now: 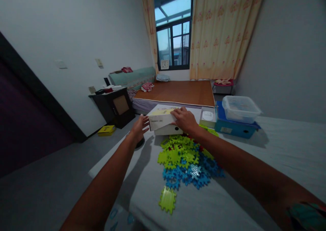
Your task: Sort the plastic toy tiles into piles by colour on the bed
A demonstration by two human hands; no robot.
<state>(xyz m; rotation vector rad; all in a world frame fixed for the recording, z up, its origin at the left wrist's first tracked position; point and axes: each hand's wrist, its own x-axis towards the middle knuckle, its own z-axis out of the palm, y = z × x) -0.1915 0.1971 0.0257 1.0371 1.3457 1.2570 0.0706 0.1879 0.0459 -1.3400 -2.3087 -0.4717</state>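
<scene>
A white cardboard box (pixel 163 122) with a yellow-printed lid stands on the grey table (pixel 254 149) at its far edge. My right hand (pixel 184 119) lies on the box's top right corner, fingers curled over the lid. My left hand (pixel 140 127) is at the box's left end, fingers stretched toward its side; contact is unclear. Just in front of the box lies a pile of green puzzle-like tiles (pixel 178 151) and blue tiles (pixel 193 175). One green tile (pixel 167 199) lies apart, nearer me.
A clear plastic tub (pixel 239 108) sits on a blue box (pixel 235 126) at the right. A small white box (pixel 208 117) stands beside it. Beyond the table are a bed (pixel 178 92), a dark cabinet (pixel 114 107) and a window (pixel 173 42).
</scene>
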